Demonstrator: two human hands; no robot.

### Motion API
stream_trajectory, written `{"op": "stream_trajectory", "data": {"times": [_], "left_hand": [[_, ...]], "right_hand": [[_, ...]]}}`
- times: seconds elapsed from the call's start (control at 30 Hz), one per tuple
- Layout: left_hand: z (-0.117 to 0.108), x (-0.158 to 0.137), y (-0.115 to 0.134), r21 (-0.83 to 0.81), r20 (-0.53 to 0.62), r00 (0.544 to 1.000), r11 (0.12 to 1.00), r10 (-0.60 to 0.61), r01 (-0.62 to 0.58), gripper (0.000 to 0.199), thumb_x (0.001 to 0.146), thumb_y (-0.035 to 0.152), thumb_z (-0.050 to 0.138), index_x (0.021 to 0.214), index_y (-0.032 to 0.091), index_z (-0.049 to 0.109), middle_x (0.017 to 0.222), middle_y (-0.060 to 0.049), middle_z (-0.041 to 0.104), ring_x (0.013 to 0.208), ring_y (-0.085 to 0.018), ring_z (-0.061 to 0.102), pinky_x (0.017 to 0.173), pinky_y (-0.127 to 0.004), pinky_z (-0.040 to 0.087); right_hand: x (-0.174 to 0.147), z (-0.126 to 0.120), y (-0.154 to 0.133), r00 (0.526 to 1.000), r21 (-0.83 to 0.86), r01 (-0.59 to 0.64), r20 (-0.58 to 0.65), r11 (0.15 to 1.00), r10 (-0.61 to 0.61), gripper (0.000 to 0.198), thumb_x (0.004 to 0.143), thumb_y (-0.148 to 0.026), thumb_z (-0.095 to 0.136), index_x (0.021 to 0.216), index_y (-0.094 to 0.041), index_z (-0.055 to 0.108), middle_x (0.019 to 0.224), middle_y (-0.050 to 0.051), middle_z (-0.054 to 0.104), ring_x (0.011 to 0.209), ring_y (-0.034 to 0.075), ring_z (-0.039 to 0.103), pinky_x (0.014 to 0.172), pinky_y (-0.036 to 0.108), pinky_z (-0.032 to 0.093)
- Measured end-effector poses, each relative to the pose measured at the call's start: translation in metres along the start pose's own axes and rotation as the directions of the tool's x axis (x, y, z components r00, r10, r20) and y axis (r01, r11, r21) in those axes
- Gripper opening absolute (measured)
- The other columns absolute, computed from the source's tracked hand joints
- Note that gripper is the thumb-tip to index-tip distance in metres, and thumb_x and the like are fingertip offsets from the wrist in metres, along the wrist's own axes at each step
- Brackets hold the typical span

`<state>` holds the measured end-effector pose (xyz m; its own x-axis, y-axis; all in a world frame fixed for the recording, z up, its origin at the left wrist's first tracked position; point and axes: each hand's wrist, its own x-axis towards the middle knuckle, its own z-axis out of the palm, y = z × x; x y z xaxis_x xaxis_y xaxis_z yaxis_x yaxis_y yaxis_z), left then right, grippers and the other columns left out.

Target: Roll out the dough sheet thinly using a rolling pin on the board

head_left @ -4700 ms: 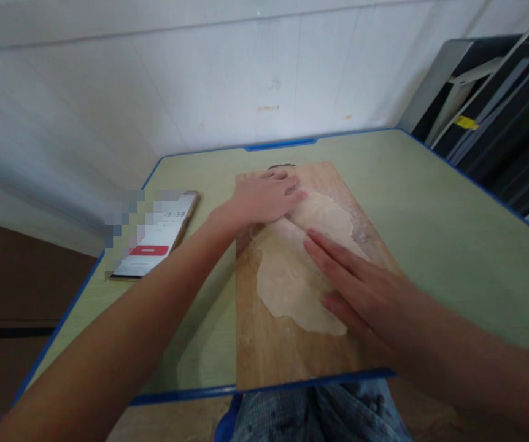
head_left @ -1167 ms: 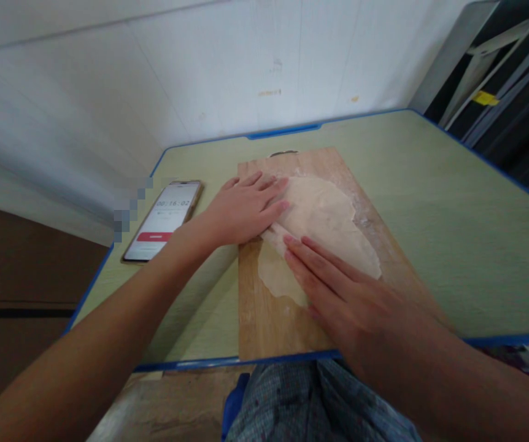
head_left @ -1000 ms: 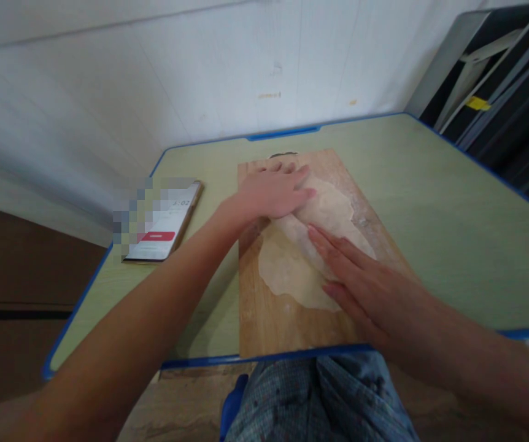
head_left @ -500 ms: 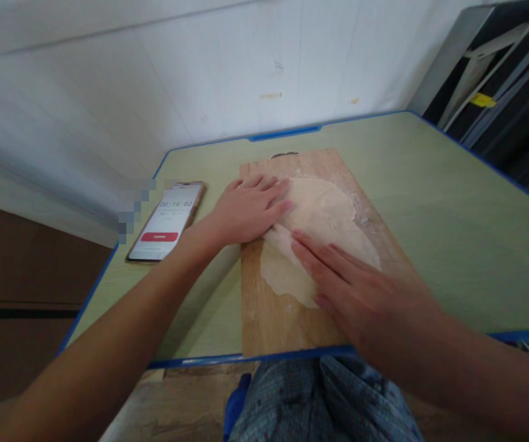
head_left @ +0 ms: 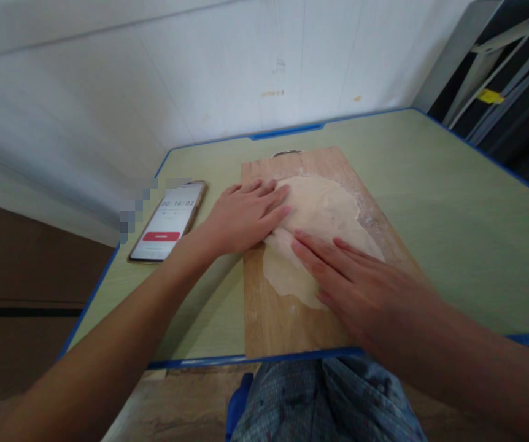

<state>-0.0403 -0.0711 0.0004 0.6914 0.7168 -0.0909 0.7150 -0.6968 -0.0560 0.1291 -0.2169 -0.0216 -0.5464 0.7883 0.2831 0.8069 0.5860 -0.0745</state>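
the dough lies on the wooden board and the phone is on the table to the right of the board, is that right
Not quite: the phone is on the table to the left of the wooden board, as the head view shows. The dough does lie on the board.

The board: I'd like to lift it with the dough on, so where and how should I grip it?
Probably by both long edges near mid-length, one hand from each side, thumbs on top: the board lies flat, longer than wide, and the dough spreads over its middle. The left hand overlies the left edge.
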Motion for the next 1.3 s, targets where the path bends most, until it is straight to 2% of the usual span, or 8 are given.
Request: {"op": "stream_trajectory", "data": {"times": [0.23, 0.43, 0.53, 0.67, 0.83, 0.97, 1.13, 1.3], "left_hand": [[-0.005, 0.066, 0.017, -0.044, -0.047, 0.999, 0.999, -0.008, 0.006, 0.059, 0.096, 0.056, 0.020, 0.140, 0.023, 0.043, 0.148, -0.006, 0.044, 0.136, -0.024, 0.039, 0.111, -0.043, 0.030], [-0.003, 0.020, 0.010, -0.004, -0.030, 0.999, 0.999, -0.032, 0.032, 0.055, 0.099, 0.046, 0.019, 0.143, 0.021, 0.038, 0.150, -0.007, 0.040, 0.139, -0.027, 0.034, 0.112, -0.052, 0.024], [-0.002, -0.001, 0.005, 0.004, -0.039, 0.998, 0.999, -0.049, 0.049, 0.052, 0.099, 0.043, 0.018, 0.144, 0.023, 0.038, 0.152, -0.005, 0.038, 0.140, -0.026, 0.032, 0.112, -0.051, 0.025], [-0.002, 0.020, 0.007, -0.015, -0.062, 0.997, 0.998, -0.056, 0.055, 0.054, 0.099, 0.049, 0.018, 0.143, 0.027, 0.040, 0.149, -0.002, 0.043, 0.138, -0.022, 0.037, 0.113, -0.041, 0.027], [-0.003, 0.063, 0.014, -0.012, -0.078, 0.995, 0.998, 0.055, -0.056, 0.058, 0.097, 0.055, 0.019, 0.134, 0.024, 0.051, 0.142, -0.004, 0.052, 0.134, -0.023, 0.043, 0.109, -0.038, 0.033], [-0.004, 0.047, 0.012, 0.001, -0.030, 0.998, 0.998, 0.061, -0.061, 0.057, 0.099, 0.052, 0.020, 0.142, 0.021, 0.042, 0.148, -0.007, 0.043, 0.138, -0.025, 0.037, 0.113, -0.042, 0.028], [-0.003, 0.009, 0.003, 0.045, -0.056, 0.998, 0.999, 0.018, -0.015, 0.053, 0.101, 0.044, 0.022, 0.145, 0.019, 0.037, 0.152, -0.010, 0.036, 0.143, -0.029, 0.027, 0.115, -0.047, 0.023], [-0.004, 0.029, 0.010, 0.007, -0.062, 0.998, 1.000, -0.003, 0.003, 0.051, 0.100, 0.045, 0.021, 0.142, 0.023, 0.042, 0.149, -0.004, 0.043, 0.140, -0.024, 0.034, 0.115, -0.045, 0.024]], "right_hand": [[-0.005, -0.011, 0.019, 0.993, 0.206, -0.118, 0.012, 0.971, 0.118, 0.049, 0.099, -0.023, 0.023, 0.142, -0.004, 0.037, 0.144, 0.019, 0.045, 0.135, 0.022, 0.038, 0.110, 0.043, 0.034], [-0.001, 0.001, -0.005, 0.994, 0.027, -0.051, -0.098, 0.998, 0.054, 0.051, 0.093, -0.019, 0.037, 0.137, 0.006, 0.038, 0.141, 0.024, 0.047, 0.129, 0.030, 0.047, 0.102, 0.046, 0.045], [0.001, 0.005, -0.011, 0.996, -0.012, -0.018, -0.093, 1.000, 0.016, 0.052, 0.091, -0.015, 0.039, 0.139, 0.005, 0.036, 0.142, 0.023, 0.045, 0.129, 0.029, 0.047, 0.104, 0.046, 0.043], [0.001, 0.002, 0.009, 0.997, 0.089, -0.056, -0.043, 0.994, 0.060, 0.051, 0.095, -0.024, 0.037, 0.140, 0.001, 0.038, 0.144, 0.019, 0.044, 0.133, 0.026, 0.042, 0.108, 0.047, 0.037], [-0.005, -0.004, 0.038, 0.982, 0.168, -0.166, 0.119, 0.972, 0.147, 0.064, 0.096, -0.042, 0.033, 0.143, 0.002, 0.033, 0.148, 0.022, 0.034, 0.139, 0.029, 0.029, 0.109, 0.051, 0.032], [-0.005, -0.001, 0.021, 0.986, 0.142, -0.165, 0.044, 0.976, 0.160, 0.065, 0.093, -0.039, 0.040, 0.143, 0.001, 0.033, 0.148, 0.022, 0.036, 0.139, 0.029, 0.030, 0.109, 0.051, 0.033], [0.005, 0.001, -0.012, 0.995, 0.123, -0.054, -0.073, 0.991, 0.064, 0.063, 0.086, -0.025, 0.051, 0.138, 0.008, 0.037, 0.142, 0.026, 0.044, 0.133, 0.030, 0.043, 0.105, 0.044, 0.041], [0.001, 0.002, 0.006, 0.993, 0.142, -0.108, -0.041, 0.984, 0.114, 0.059, 0.095, -0.033, 0.039, 0.141, 0.004, 0.037, 0.144, 0.022, 0.043, 0.135, 0.027, 0.038, 0.108, 0.046, 0.035]]}}
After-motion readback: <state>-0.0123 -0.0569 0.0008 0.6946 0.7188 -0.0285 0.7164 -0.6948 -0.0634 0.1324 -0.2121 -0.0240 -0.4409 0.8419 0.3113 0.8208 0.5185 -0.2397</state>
